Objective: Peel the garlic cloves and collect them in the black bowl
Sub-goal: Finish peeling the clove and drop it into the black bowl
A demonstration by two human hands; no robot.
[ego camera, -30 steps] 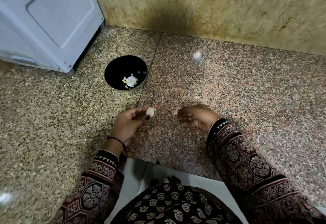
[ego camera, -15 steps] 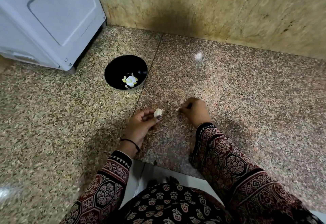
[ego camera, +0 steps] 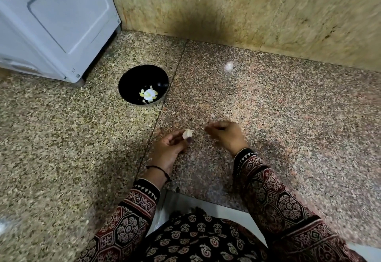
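Clove sits pinched in the grip of the left hand, short of the black bowl; the right hand (blurred) pinches loose skin. Best to strip lengthwise, holding the clove steady.

Right hand motion-blurred; outline smeared, grip unreadable. Pale sliver at its tip too blurred to identify. Clove near end hidden by left hand holding it. Pale pieces in bowl: count unclear. Appliance far left cut by top, left edges. Sleeves cut by bottom edge.
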